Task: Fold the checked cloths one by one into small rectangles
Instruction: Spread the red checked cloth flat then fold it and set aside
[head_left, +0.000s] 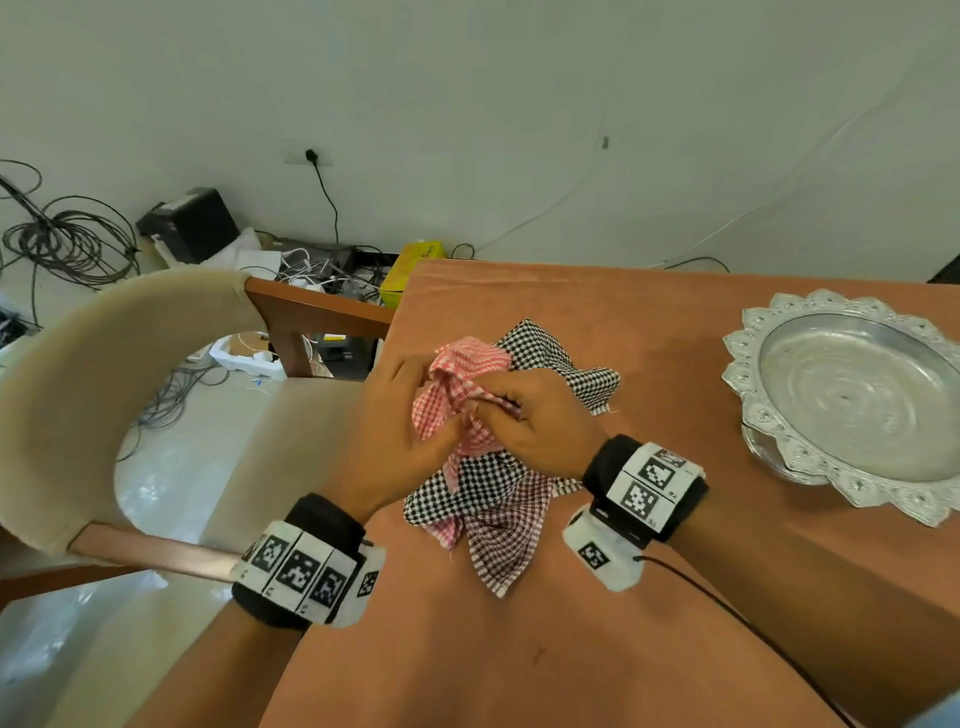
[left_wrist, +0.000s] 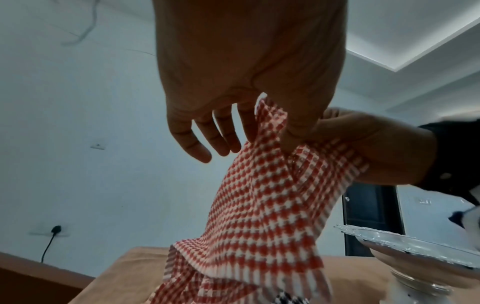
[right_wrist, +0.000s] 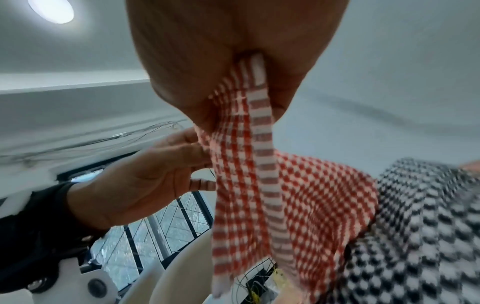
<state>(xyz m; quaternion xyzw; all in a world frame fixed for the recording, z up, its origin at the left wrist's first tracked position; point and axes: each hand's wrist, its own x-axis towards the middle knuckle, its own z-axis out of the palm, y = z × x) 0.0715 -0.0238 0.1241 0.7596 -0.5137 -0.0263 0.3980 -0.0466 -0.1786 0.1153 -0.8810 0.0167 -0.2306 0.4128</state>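
With our left hand (head_left: 395, 415) and right hand (head_left: 524, 415) both pinching the red checked cloth (head_left: 457, 384), we should find its corners and spread it flat before folding.

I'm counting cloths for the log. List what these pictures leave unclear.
- Head view: the pile overlaps under both hands, so the cloth count is unsure.
- Head view: silver tray cut by the right edge.
- Right wrist view: black checked cloth blurred.
- Left wrist view: red checked cloth hides the pile.
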